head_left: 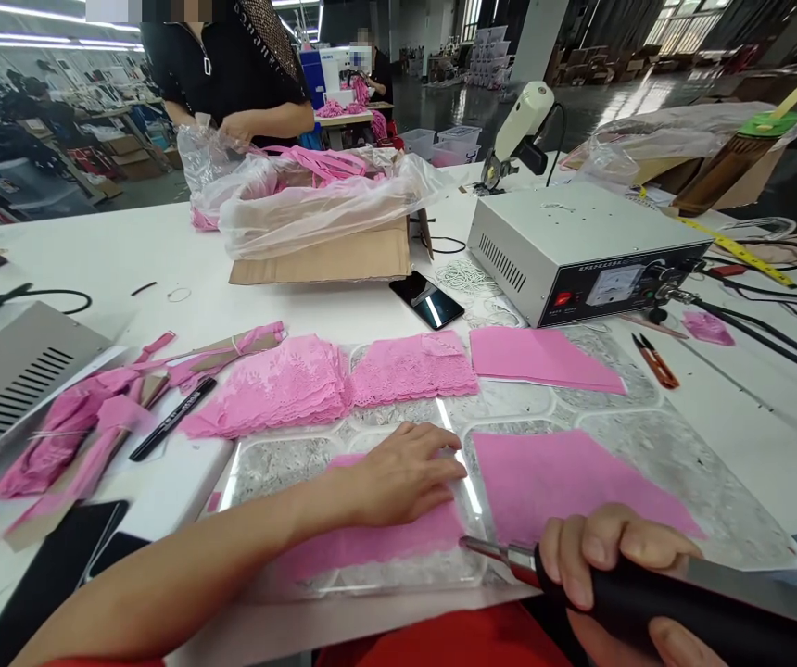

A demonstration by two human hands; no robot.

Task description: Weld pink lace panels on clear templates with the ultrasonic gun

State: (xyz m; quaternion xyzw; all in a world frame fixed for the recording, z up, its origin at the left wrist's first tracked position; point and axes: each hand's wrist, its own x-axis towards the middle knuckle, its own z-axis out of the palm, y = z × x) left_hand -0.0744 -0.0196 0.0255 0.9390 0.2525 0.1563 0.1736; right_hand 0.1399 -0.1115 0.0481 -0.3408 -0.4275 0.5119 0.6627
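Beside pink fabric, the right hand grips a black-handled tool.

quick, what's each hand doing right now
Left hand: open, palm down on pink fabric.
Right hand: closed, holding a black tool.

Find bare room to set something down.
White tabletop is mostly bare between the plastic-lined brown cardboard box and the tied pink fabric strips. Marbled grey matting is bare from the flat pink panel beyond your right hand to the orange-handled snips. Crowded: left side, around the slim black marker and vented grey metal box.
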